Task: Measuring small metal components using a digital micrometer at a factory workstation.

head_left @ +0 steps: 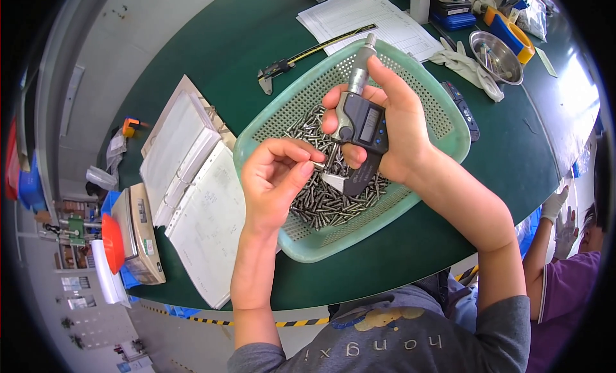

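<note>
My right hand is wrapped round a digital micrometer, its silver thimble pointing up and its dark frame down. Between the thumb and fingers of my left hand is a small metal pin, pinched at the micrometer's jaws. Whether the jaws touch the pin is too small to tell. Both hands are above a green perforated plastic basket, which holds a heap of loose metal pins.
Left of the basket lies an open ring binder, beside a scale with a red pan. Behind are a caliper, paper sheets, a white glove and a metal bowl. A co-worker in purple sits at right.
</note>
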{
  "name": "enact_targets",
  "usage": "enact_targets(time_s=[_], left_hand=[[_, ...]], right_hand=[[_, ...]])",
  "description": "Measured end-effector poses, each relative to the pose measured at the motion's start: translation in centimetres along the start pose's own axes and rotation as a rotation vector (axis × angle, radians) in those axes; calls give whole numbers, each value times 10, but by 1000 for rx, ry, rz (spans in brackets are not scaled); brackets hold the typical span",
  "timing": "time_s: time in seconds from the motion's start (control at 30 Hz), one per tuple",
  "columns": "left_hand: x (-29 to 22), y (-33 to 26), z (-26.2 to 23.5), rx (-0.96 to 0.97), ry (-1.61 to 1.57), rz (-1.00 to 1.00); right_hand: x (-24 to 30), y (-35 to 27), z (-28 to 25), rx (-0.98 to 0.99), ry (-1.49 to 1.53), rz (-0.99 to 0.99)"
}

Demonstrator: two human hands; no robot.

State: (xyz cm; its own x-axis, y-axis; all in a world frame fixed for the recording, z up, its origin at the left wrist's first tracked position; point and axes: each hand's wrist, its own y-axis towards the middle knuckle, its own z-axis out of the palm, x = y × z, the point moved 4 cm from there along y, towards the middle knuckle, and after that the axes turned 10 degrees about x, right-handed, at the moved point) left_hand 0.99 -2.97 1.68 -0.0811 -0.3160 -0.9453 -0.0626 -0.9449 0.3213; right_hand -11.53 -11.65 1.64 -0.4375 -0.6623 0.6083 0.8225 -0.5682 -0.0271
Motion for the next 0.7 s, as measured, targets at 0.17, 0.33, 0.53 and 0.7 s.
enact_targets(time_s=[0.17,0.33,0.53,0.7], left_hand=[[1,-1,2,-52,-47,-82],[6,-4,0,-20,3,-163],[7,-1,-4,-85,-47,-183],[10,4,-6,-222,903,-167]], right_hand=[[-3,2,-1,20,-23,-18],[0,2,3,15,-88,-29],[1,0,7,21,-118,-68],[4,0,1,-33,-9,-85]])
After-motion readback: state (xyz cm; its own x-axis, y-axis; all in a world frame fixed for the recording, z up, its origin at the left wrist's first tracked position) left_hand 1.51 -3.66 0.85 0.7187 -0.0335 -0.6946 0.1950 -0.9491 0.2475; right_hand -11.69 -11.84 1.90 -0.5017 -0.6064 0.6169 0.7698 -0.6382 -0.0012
